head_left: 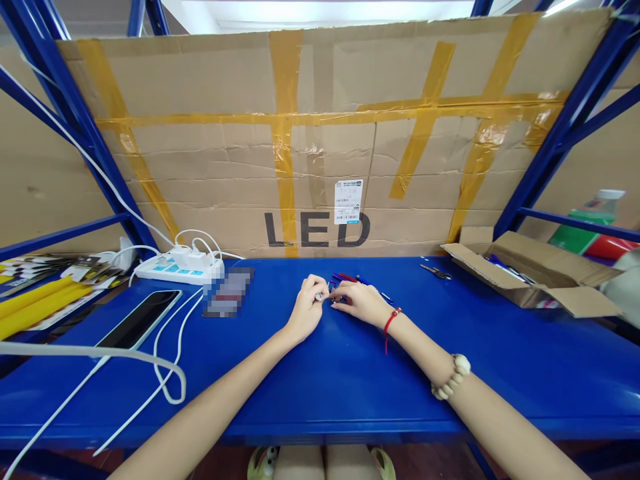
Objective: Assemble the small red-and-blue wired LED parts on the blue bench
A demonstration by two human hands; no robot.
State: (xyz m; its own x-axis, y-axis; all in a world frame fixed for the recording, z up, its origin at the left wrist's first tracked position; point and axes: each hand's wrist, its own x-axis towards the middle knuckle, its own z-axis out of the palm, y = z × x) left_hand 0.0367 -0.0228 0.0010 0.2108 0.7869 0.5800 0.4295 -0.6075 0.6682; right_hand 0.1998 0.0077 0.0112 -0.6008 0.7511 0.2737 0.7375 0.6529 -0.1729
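Observation:
Near the middle of the blue table, my left hand point(306, 310) is closed around a slim pen-like thing point(319, 297); its round pale end shows beside the thumb. My right hand point(364, 301) is just to the right, fingers bent down and thumb and fingertips close together. Whatever it pinches is too small and too hidden to make out. Behind and partly under the right hand lie a few pens, a red pen point(344, 277) and a blue pen point(385, 297) among them. The fingertips of both hands nearly meet.
A phone point(143, 321), white cables point(183, 333) and a power strip point(173, 269) are on the left, with a pixelated flat item point(229, 292). Keys point(437, 271) lie right of the pens. An open cardboard box point(530, 267) holds pens. A cardboard wall point(225, 180) stands behind.

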